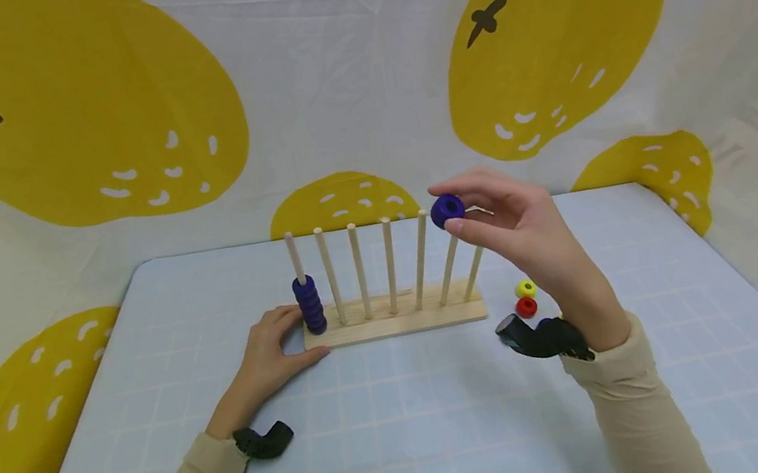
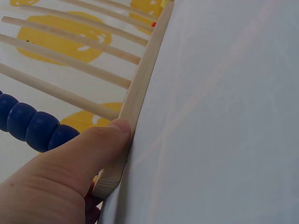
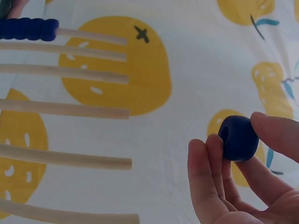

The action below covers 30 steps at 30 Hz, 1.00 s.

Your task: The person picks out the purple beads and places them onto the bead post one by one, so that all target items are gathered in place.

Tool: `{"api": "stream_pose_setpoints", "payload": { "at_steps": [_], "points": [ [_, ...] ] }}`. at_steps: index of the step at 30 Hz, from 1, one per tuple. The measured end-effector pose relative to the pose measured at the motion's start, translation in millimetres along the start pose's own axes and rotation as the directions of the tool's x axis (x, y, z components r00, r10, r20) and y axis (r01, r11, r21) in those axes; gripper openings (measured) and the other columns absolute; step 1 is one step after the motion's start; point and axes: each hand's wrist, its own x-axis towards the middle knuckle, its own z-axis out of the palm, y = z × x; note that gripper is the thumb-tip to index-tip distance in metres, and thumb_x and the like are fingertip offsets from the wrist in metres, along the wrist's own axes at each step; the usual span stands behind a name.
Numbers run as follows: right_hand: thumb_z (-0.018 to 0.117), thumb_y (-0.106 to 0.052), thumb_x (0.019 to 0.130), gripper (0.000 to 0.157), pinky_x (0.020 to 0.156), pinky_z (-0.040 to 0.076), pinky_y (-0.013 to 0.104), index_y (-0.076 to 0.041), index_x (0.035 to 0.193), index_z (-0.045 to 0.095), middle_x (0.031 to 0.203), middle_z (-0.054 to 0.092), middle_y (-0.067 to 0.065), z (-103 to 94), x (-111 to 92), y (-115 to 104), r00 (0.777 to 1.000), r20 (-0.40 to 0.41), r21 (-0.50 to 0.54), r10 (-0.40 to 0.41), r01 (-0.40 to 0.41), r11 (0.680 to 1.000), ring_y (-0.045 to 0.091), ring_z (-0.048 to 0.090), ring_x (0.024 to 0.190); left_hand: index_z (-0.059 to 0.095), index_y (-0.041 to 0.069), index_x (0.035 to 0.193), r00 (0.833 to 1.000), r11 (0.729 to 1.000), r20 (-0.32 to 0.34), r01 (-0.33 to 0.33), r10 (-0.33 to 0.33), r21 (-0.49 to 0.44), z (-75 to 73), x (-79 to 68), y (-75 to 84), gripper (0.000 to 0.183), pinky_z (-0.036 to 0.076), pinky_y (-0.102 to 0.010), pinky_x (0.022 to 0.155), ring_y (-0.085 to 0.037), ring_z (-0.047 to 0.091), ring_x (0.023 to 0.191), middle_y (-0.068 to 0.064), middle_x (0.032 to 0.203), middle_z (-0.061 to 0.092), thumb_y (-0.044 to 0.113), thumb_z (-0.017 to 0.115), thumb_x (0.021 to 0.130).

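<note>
A wooden peg rack point(image 1: 395, 325) with several upright pegs stands on the table. Its leftmost peg carries a stack of blue beads point(image 1: 310, 305), the top part of that peg bare. My left hand point(image 1: 268, 349) grips the rack's left end, the thumb along the front edge of the base point(image 2: 140, 88). Up near the tops of the right-hand pegs, my right hand point(image 1: 510, 226) pinches a blue bead point(image 3: 238, 138) between thumb and fingers. The bead's hole faces the pegs in the right wrist view, and the bead is off the pegs.
To the right of the rack lie a yellow bead point(image 1: 525, 289) and a red bead point(image 1: 526, 307), with more beads partly hidden behind the right wrist. A light blue checked cloth covers the table point(image 1: 399, 436). Behind it hangs a white curtain point(image 1: 334, 67) with yellow fruit prints.
</note>
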Motion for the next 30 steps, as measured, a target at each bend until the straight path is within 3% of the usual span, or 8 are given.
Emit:
{"api": "stream_pose_setpoints", "payload": {
  "at_steps": [6, 13, 23, 30],
  "points": [
    [0.061, 0.015, 0.089, 0.036, 0.095, 0.052, 0.035, 0.008, 0.124, 0.062, 0.121, 0.057, 0.022, 8.7, 17.2, -10.9, 0.995, 0.054, 0.053, -0.085, 0.082, 0.995, 0.036, 0.057, 0.104, 0.066, 0.0, 0.124, 1.0, 1.0, 0.01, 0.011, -0.011, -0.005, -0.1, -0.3, -0.1, 0.065, 0.035, -0.06, 0.101, -0.036, 0.051, 0.121, -0.015, 0.127, 0.061, 0.028, 0.09, 0.071],
    [0.061, 0.015, 0.09, 0.036, 0.096, 0.051, 0.038, 0.009, 0.126, 0.061, 0.124, 0.057, 0.022, 21.0, 36.2, -15.3, 0.978, 0.142, 0.069, -0.156, 0.147, 0.987, 0.035, 0.058, 0.108, 0.066, -0.001, 0.123, 1.0, 1.0, -0.002, -0.005, 0.005, 0.0, -0.7, -0.1, -0.1, 0.065, 0.036, -0.059, 0.099, -0.036, 0.053, 0.119, -0.015, 0.126, 0.062, 0.027, 0.09, 0.07],
    [0.057, 0.016, 0.092, 0.034, 0.094, 0.053, 0.041, 0.014, 0.125, 0.058, 0.122, 0.059, 0.019, 34.1, 60.3, -12.6, 0.931, 0.237, 0.06, -0.277, 0.271, 0.961, 0.034, 0.061, 0.106, 0.066, -0.002, 0.123, 1.0, 1.0, -0.013, -0.017, 0.017, -0.007, -1.5, 0.1, 2.2, 0.065, 0.037, -0.059, 0.096, -0.036, 0.053, 0.118, -0.015, 0.124, 0.062, 0.025, 0.091, 0.069],
    [0.055, 0.019, 0.091, 0.034, 0.095, 0.052, 0.043, 0.016, 0.125, 0.057, 0.122, 0.057, 0.021, 39.4, 75.6, -11.0, 0.892, 0.308, 0.121, -0.33, 0.308, 0.944, 0.035, 0.059, 0.106, 0.067, -0.001, 0.122, 1.0, 1.0, -0.018, -0.022, 0.022, -0.012, -0.7, 0.1, 1.6, 0.063, 0.037, -0.058, 0.095, -0.035, 0.054, 0.117, -0.014, 0.123, 0.063, 0.024, 0.091, 0.07]
  ]
}}
